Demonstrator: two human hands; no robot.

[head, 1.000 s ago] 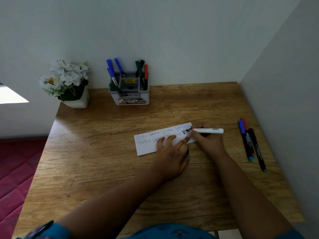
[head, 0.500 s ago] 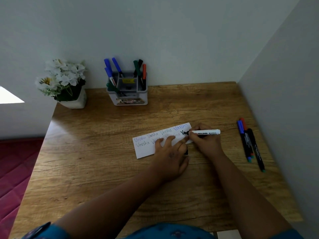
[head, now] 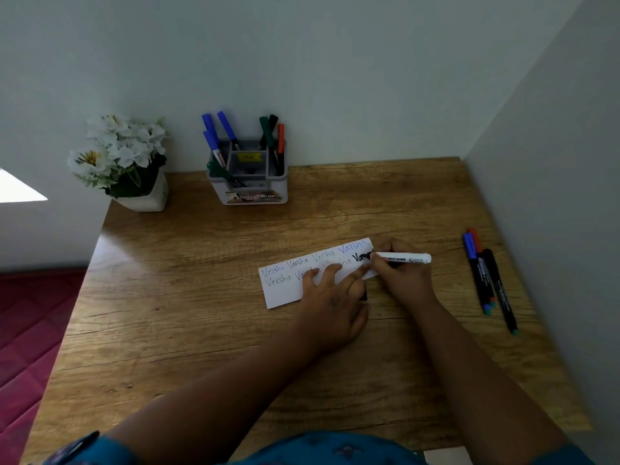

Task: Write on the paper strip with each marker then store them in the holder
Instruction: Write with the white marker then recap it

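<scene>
At mid-desk, the right hand [head: 401, 275] grips a white marker [head: 402, 257], its black tip on the paper strip's [head: 285, 292] right end. Left hand [head: 330, 305] presses the handwriting-covered strip flat, fingers spread. Farther back, the grey holder [head: 250, 184] stands against the wall.

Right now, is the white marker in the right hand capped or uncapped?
Uncapped: the white whiteboard marker shows a bare black tip touching the white paper strip, beside fresh black letters.
</scene>
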